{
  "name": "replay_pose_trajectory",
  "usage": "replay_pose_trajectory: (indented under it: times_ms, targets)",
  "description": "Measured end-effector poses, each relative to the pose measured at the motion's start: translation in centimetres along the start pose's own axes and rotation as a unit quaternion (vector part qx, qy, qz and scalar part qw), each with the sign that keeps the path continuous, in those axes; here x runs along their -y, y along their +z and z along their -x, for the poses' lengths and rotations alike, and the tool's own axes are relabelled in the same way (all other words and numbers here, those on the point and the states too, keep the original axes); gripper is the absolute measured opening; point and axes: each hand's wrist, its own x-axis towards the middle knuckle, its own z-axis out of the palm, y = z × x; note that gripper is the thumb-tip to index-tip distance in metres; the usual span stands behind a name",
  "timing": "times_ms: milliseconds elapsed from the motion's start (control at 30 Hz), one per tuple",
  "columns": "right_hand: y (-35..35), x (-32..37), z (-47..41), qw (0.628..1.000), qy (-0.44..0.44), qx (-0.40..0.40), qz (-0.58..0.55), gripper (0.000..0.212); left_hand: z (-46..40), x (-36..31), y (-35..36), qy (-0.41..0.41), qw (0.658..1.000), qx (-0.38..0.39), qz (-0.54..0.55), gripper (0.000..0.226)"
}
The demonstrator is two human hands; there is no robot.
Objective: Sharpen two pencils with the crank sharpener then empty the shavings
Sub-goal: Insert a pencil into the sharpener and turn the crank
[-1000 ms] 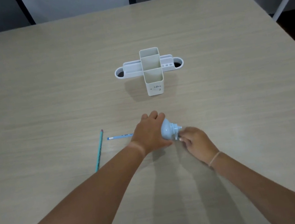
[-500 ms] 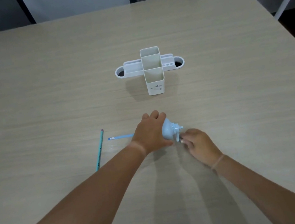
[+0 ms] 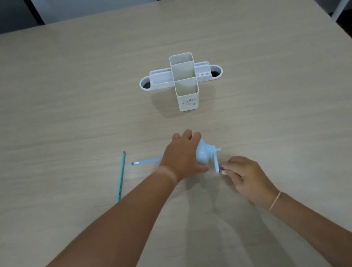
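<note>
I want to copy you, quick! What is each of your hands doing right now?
Left hand: closed over the blue sharpener, holding it on the table.
Right hand: fingers pinching the crank handle.

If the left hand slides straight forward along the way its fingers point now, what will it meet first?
Probably the white desk organizer. The left hand, on the sharpener, points roughly toward it over bare table, though the line may pass just beside.

White desk organizer (image 3: 188, 103), small dark print on its front face, first line looks like "idea", smaller marks beneath too blurred to read, blue pencil (image 3: 147, 161) lying flat with a white label near its end, print too small to read
</note>
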Motion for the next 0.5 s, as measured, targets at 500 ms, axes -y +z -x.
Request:
replay_pose_trajectory:
  times_ms: [500]
  targets:
    - [-1.7,0.8,-2.1,0.994,-0.047,-0.092,-0.016,0.026,0.0,-0.1,-0.1,0.008,1.000,0.000,-0.007,0.072]
